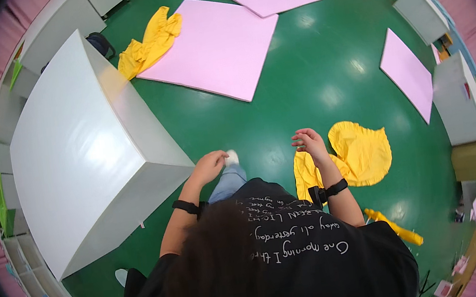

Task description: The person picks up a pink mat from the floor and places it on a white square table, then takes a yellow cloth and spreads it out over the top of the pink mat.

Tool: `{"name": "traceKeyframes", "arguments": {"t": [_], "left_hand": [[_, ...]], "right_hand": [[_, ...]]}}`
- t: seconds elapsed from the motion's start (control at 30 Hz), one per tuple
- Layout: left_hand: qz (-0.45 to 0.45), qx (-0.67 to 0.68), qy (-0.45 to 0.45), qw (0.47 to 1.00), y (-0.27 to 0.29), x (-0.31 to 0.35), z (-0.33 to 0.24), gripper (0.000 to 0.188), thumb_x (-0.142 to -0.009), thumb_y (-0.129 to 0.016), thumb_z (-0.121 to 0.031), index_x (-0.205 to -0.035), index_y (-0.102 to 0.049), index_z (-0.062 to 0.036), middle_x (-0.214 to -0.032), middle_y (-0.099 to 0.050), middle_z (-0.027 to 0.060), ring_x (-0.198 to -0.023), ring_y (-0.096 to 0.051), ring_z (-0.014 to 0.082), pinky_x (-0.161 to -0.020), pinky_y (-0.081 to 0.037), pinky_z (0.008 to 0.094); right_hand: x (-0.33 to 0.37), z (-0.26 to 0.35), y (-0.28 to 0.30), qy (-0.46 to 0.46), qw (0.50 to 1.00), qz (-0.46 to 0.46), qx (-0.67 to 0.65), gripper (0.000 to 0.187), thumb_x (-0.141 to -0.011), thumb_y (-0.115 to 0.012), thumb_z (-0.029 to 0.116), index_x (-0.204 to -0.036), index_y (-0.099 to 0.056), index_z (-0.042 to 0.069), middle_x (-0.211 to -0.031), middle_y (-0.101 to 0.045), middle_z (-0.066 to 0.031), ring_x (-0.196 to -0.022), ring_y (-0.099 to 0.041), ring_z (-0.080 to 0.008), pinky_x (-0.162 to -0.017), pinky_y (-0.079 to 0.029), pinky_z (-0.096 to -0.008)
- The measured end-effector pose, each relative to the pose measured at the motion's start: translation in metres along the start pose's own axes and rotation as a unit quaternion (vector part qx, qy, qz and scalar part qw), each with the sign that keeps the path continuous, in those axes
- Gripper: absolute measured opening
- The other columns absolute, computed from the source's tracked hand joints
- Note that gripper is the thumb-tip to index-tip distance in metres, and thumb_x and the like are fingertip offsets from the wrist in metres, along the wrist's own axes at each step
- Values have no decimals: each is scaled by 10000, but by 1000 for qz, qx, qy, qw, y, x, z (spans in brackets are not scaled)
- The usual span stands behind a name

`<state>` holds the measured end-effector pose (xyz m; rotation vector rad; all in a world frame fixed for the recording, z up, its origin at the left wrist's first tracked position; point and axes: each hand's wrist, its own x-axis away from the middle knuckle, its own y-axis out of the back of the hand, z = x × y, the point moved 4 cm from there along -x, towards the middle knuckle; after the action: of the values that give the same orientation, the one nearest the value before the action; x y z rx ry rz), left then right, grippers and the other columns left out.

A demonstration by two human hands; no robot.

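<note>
My left hand (212,166) hangs loosely in front of my body with its back turned up. Its fingers reach inward, and I see nothing in it. The edge of a big white box-like block (77,144) is close by on its left. My right hand (310,142) is raised with the fingers apart, holding nothing. Below and beside it, a crumpled yellow cloth (362,154) with a gathered edge lies on the green floor, partly hidden by my forearm. Both wrists wear black bands.
Pink mats (214,50) lie ahead, one overlapping another, with a bunched yellow cloth (151,43) on a corner. Another pink mat (408,74) lies at right, near white cabinets (459,100). Behind my right arm is a yellow rolled item (396,227). Low shelves (47,290) stand at left.
</note>
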<state>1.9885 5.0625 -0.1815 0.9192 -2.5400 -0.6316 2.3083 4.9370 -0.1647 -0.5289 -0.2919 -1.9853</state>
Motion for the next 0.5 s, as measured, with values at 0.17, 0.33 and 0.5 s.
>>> {"name": "traceKeyframes", "arguments": {"t": [0.17, 0.33, 0.5], "left_hand": [[-1, 9, 36, 999, 32, -61, 42, 222, -861, -467, -99, -1029, -590, -23, -889, -636, 135, -819, -601, 266, -736, -470, 357], [-69, 123, 117, 983, 75, -141, 100, 246, -832, -452, -28, -1031, -596, -34, -810, -624, 55, -751, -585, 133, -670, -466, 271], [-28, 85, 102, 991, 110, -240, 120, 235, -844, -453, -60, -1027, -596, -22, -812, -639, 78, -714, -578, 152, -664, -468, 287]], "right_hand": [[-92, 33, -16, -30, 998, 41, 36, 201, -890, -517, 190, -1047, -542, 67, -958, -636, -66, -815, -635, -171, -676, -477, -285], [-166, 97, -20, -27, 998, 42, 43, 205, -892, -514, 194, -1054, -537, 70, -961, -635, -64, -814, -629, -171, -672, -471, -283], [-242, 149, 16, 45, 998, -23, 23, 185, -896, -508, 187, -1028, -545, 62, -955, -638, -60, -802, -630, -174, -668, -472, -290]]}}
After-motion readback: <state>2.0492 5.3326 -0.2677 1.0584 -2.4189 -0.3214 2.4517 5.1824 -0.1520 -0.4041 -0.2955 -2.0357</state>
